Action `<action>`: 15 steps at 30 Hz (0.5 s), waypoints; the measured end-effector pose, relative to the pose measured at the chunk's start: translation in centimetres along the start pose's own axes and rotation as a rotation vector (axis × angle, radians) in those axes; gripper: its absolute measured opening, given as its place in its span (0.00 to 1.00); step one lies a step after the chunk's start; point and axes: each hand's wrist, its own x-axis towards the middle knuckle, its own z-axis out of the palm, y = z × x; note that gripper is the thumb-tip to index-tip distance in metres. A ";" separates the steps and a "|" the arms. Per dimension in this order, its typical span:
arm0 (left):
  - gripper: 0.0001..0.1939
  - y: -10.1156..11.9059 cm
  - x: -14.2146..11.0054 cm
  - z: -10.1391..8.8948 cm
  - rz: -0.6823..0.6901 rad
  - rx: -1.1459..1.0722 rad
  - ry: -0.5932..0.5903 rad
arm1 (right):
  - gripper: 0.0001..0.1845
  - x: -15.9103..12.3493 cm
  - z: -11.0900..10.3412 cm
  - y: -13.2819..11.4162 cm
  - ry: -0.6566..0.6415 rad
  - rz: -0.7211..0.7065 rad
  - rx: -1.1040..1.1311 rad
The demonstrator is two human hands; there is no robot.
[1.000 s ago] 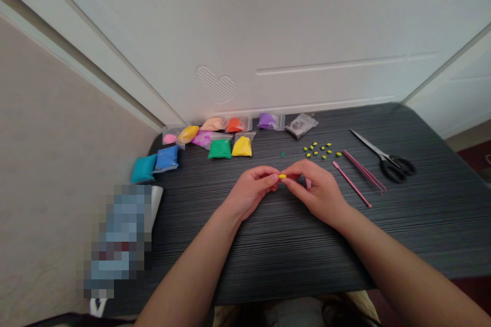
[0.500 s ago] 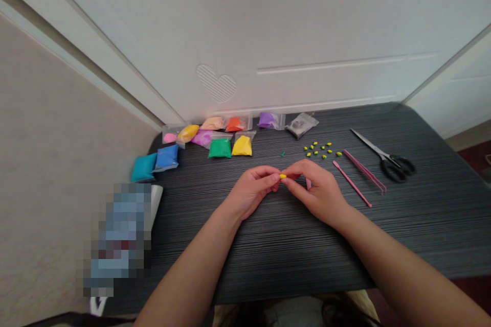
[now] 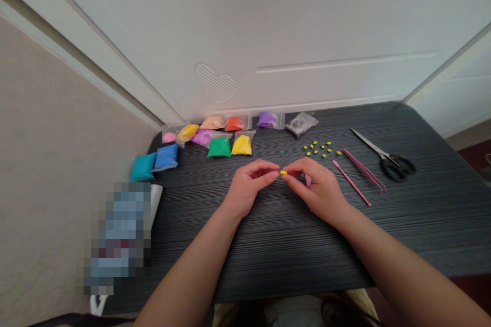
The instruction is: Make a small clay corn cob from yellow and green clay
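Observation:
Between the thumb and forefinger of my right hand (image 3: 320, 184) is a small yellow clay piece (image 3: 283, 172), shaped like a little oval. My left hand (image 3: 251, 184) is just left of it, thumb and forefinger apart and holding nothing. A pink object (image 3: 308, 180) shows partly behind my right fingers; its kind is hidden. Beyond my hands lies a tiny green clay bit (image 3: 283, 153). Several small yellow-and-green clay pieces (image 3: 315, 152) are scattered on the dark table (image 3: 268, 250) to the right of it.
On the right are a pink modelling tool (image 3: 352, 183), pink tweezers (image 3: 363, 170) and black-handled scissors (image 3: 391, 161). Bags of coloured clay, including green (image 3: 220, 147) and yellow (image 3: 242, 145), line the back left. A blurred-out object (image 3: 118, 235) stands at the left edge.
My left thumb and forefinger have parted from the yellow clay piece, which stays in my right fingers. Both hands have shifted only slightly.

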 end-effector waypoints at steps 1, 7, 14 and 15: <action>0.06 0.0 0.0 0.0 0.020 0.018 -0.006 | 0.05 0.0 0.0 0.0 -0.001 0.002 -0.001; 0.04 0.1 0.0 -0.1 0.093 0.173 -0.023 | 0.06 0.0 0.0 0.0 -0.014 0.011 -0.011; 0.03 0.0 0.1 -0.2 0.127 0.188 -0.023 | 0.09 0.0 0.0 0.1 -0.004 -0.003 -0.008; 0.03 0.0 0.1 -0.2 0.127 0.182 -0.023 | 0.09 0.0 0.0 0.2 0.001 -0.003 -0.007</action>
